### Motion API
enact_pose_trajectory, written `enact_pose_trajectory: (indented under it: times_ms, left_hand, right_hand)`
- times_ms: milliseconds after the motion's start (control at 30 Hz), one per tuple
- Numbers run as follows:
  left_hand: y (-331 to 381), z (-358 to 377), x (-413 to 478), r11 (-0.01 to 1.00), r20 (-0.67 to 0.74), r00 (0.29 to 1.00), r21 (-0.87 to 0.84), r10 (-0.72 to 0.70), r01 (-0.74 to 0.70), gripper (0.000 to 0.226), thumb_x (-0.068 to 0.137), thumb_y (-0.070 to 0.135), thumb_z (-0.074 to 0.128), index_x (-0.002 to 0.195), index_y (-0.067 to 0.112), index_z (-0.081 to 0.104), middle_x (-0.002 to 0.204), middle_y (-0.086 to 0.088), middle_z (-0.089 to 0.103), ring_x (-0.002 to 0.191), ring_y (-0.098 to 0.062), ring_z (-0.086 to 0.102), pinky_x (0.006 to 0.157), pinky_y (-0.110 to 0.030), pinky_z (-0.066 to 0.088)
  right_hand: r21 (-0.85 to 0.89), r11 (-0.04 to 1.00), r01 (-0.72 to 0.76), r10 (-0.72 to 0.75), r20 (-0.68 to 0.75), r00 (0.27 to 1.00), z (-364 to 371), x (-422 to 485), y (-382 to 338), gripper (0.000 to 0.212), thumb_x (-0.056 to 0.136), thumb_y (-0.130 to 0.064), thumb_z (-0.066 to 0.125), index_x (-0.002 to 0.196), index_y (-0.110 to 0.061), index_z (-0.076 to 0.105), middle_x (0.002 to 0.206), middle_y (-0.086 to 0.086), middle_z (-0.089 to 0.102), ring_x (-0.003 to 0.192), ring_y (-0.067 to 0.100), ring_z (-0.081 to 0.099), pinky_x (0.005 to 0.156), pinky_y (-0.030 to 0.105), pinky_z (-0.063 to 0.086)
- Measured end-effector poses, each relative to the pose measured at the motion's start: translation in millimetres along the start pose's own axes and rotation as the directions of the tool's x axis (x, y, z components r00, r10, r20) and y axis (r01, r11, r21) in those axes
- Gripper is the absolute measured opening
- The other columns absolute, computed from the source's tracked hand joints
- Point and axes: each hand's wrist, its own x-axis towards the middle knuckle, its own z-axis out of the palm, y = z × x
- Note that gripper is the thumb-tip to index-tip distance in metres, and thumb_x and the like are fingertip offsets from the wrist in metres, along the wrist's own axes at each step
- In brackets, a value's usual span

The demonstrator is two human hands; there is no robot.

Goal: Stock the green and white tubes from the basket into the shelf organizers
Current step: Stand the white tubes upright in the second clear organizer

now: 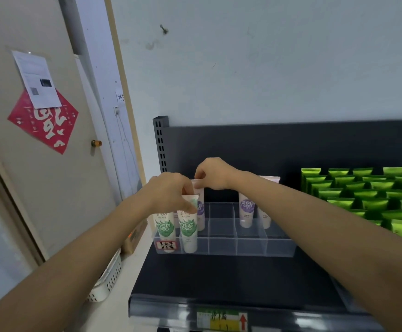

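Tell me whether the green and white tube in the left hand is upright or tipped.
Upright: the green and white plastic tube stands cap-down in the clear acrylic organizer, left hand pinching its top.

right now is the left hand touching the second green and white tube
Touching. Head view: the left hand pinches the top of the second green and white tube.

Left: beige door [27, 188] with brass knob [96, 143]; red diamond paper [44, 121] on it, white printed sheet [38, 80] overlapping its top corner. Grey wall [267, 56] behind, one hook [164, 29] in it. Far right: green pouches [367, 195] in tight rows. Purple-label tubes [246, 209] upright, mid-frame. Price strip [221, 321] on shelf [219, 279] front edge.
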Motion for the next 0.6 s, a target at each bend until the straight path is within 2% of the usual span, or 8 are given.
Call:
enact_pose_trajectory:
  times_ms: [67,167,267,367,467,600]
  left_hand:
    - [8.2,-3.5,-4.9,1.0,-0.06,0.998,-0.005,0.03,-0.03,0.043,0.075,0.045,0.073,0.111,0.023,0.064,0.11,0.007,0.064,0.099,-0.012,0.058,0.088,-0.036,0.05]
    - [30.4,-8.5,-12.2,0.992,-0.155,0.98,0.021,0.127,-0.126,0.044,0.079,0.046,0.07,0.116,0.025,0.062,0.114,0.007,0.06,0.101,-0.011,0.055,0.087,-0.032,0.049]
    - [68.9,-3.2,-19.8,0.962,-0.165,0.948,0.019,0.273,-0.274,0.04,0.08,0.046,0.068,0.114,0.025,0.064,0.111,0.007,0.062,0.1,-0.011,0.057,0.087,-0.035,0.05]
    - [115.8,10.5,-25.3,0.904,-0.143,0.899,-0.053,0.413,-0.424,0.032,0.079,0.045,0.07,0.105,0.025,0.069,0.105,0.009,0.066,0.095,-0.008,0.058,0.085,-0.034,0.05]
    - [173.2,29.6,-28.8,0.806,-0.123,0.818,-0.144,0.562,-0.575,0.03,0.08,0.04,0.071,0.103,0.021,0.07,0.103,0.007,0.067,0.095,-0.007,0.059,0.086,-0.025,0.047]
    - [257.1,65.6,-31.7,0.62,-0.071,0.641,-0.19,0.764,-0.761,0.034,0.081,0.04,0.071,0.103,0.015,0.069,0.102,0.001,0.068,0.093,-0.013,0.06,0.083,-0.03,0.047]
  right_hand:
    - [0.015,1.0,-0.012,0.013,-0.051,0.999,-10.6,-11.0,0.1,0.027,0.089,-0.031,0.062,0.101,-0.008,0.07,0.103,0.003,0.068,0.092,0.017,0.062,0.082,0.03,0.052]
    - [0.034,0.999,-0.018,0.024,-0.182,0.983,-35.8,-37.3,-0.4,0.025,0.089,-0.029,0.062,0.1,-0.009,0.071,0.102,-0.001,0.067,0.093,0.014,0.061,0.08,0.026,0.047]
    - [0.064,0.998,-0.029,0.046,-0.29,0.956,-65.0,-84.6,6.4,0.019,0.088,-0.026,0.063,0.098,-0.012,0.072,0.095,-0.008,0.063,0.09,0.007,0.057,0.08,0.021,0.041]
    - [0.085,0.994,-0.072,0.096,-0.335,0.937,-86.1,-145.3,22.2,0.016,0.084,-0.025,0.065,0.093,-0.016,0.074,0.093,-0.009,0.068,0.085,0.004,0.059,0.078,0.018,0.042]
    - [0.126,0.983,-0.136,0.171,-0.336,0.926,-92.9,-212.2,43.5,0.014,0.081,-0.024,0.068,0.091,-0.017,0.075,0.084,-0.008,0.072,0.078,0.002,0.063,0.072,0.015,0.047]
    - [0.14,0.956,-0.258,0.291,-0.354,0.889,-89.7,-305.3,77.2,0.015,0.08,-0.025,0.072,0.094,-0.018,0.074,0.087,-0.004,0.073,0.082,0.006,0.066,0.078,0.021,0.051]
